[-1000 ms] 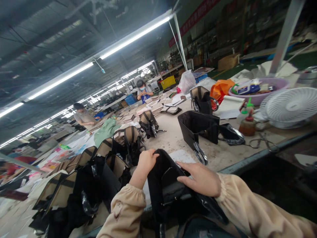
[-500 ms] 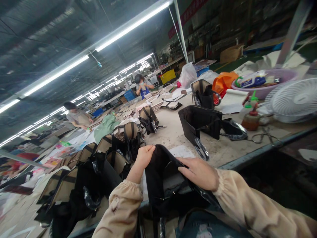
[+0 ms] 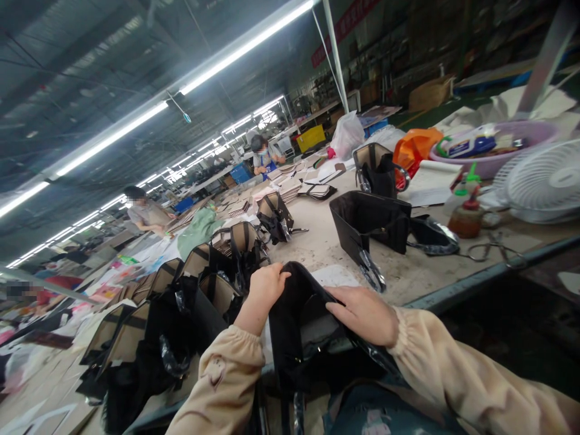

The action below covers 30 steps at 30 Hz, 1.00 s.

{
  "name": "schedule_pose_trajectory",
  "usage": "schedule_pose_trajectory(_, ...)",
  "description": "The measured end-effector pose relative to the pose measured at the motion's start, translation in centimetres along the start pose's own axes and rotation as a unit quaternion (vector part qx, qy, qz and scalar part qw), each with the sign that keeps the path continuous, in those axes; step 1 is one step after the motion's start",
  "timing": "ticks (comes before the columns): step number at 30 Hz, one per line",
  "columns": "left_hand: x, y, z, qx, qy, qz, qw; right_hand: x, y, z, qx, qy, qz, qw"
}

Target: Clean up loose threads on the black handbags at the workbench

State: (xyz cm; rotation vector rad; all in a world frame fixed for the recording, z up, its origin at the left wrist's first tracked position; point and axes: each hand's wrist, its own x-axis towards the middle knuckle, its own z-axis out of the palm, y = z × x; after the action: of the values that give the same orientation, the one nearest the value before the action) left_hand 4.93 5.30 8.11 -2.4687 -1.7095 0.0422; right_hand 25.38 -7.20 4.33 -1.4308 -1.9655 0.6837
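A black bag (image 3: 308, 350) stands open at the table's near edge, partly on my lap. My left hand (image 3: 265, 290) is closed on the bag's left rim, fingers curled over the edge. My right hand (image 3: 362, 314) lies on the bag's right side with the fingers flat and reaching into the opening. Both arms wear beige sleeves. What is inside the bag is too dark to make out.
Several tan-and-black bags (image 3: 199, 284) stand in a row at my left. Another open black bag (image 3: 369, 223), scissors (image 3: 496, 251), a glue bottle (image 3: 466, 211), a white fan (image 3: 544, 181) and a pink basin (image 3: 498, 151) lie on the table (image 3: 421, 272). Two people work farther along.
My hands keep nearly the same hold on the black bag. The view has shifted slightly; the left hand's fingers curl a little more over the rim.
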Motion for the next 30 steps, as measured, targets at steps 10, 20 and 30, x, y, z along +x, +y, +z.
schedule_pose_trajectory(10, 0.6, -0.6, 1.1, -0.067, 0.03, 0.02, 0.997, 0.1, 0.2, -0.1, 0.014, -0.004, 0.006, 1.0)
schedule_pose_trajectory(20, 1.0, -0.4, 1.5, -0.143, 0.053, -0.04, 0.987, -0.9, 0.4, 1.9, 0.029, 0.095, -0.052, 0.994)
schedule_pose_trajectory(30, -0.2, -3.0, 2.2, -0.582, 0.014, -0.148, 0.799, -1.7, 1.2, 4.3, -0.02, 0.116, -0.016, 0.993)
